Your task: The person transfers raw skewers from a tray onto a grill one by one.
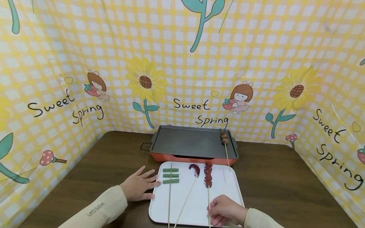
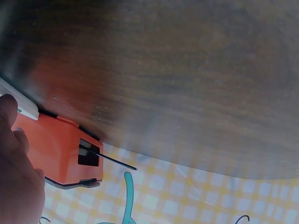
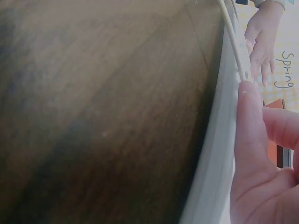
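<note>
On the white tray (image 1: 188, 212), my right hand (image 1: 226, 210) pinches the stick of a skewer threaded with folded dark-red meat (image 1: 208, 175). In the right wrist view the stick (image 3: 237, 51) meets the thumb tip beside the tray's rim. My left hand (image 1: 139, 186), fingers spread, rests at the tray's left edge with its fingertips at the rim. Between the hands lie a skewer of short green pieces (image 1: 170, 175) and a skewer with a curled dark-red piece (image 1: 196, 170). The left wrist view catches only part of the left hand (image 2: 21, 172).
Behind the tray stands an orange electric grill with a flat dark plate (image 1: 185, 141). A browned meat skewer (image 1: 224, 138) lies at its right end, the stick reaching over the tray. A checked cloth (image 1: 182, 76) encloses the brown table (image 1: 285, 190).
</note>
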The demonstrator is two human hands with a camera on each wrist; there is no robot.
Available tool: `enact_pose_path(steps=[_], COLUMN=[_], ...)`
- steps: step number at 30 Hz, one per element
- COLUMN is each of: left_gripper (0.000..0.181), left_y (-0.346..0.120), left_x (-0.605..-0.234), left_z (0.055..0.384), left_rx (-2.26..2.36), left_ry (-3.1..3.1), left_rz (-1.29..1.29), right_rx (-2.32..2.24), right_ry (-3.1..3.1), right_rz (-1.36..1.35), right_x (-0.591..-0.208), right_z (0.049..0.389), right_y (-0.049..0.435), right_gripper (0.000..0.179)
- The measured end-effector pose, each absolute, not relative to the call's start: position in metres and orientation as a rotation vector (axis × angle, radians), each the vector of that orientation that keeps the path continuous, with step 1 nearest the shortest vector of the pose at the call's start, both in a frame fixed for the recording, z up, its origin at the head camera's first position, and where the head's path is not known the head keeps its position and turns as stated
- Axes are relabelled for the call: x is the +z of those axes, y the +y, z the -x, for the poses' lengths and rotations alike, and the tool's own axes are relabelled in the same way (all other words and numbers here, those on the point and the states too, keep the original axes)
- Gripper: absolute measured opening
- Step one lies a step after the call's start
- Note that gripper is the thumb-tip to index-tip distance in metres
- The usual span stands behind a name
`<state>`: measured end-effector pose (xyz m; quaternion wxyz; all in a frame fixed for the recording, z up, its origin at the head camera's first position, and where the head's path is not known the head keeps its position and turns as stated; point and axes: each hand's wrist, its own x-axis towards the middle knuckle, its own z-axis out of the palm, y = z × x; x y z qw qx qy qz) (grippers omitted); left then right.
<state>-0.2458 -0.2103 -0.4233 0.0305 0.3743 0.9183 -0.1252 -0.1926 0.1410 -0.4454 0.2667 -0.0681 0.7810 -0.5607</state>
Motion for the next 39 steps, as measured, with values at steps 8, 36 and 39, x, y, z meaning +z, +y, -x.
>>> enact_pose_path(steps=[8, 36, 39], left_gripper=[0.062, 0.062, 0.062], left_y=[-0.212, -0.211, -0.211], left_x=[-0.427, -0.427, -0.427], left_z=[0.246, 0.247, 0.246], left_rx=[-0.375, -0.371, -0.370], left_ry=[2.832, 2.829, 2.825], left_rz=[-1.153, -1.132, -1.129], right_rx=[-1.543, -1.627, -1.615], right_ry=[2.080, 1.939, 1.951], right_rz=[0.173, 0.092, 0.086], right_x=[-0.446, -0.443, -0.444], right_z=[0.192, 0.181, 0.179], right_y=[0.141, 0.139, 0.138], right_gripper=[0.005, 0.011, 0.010])
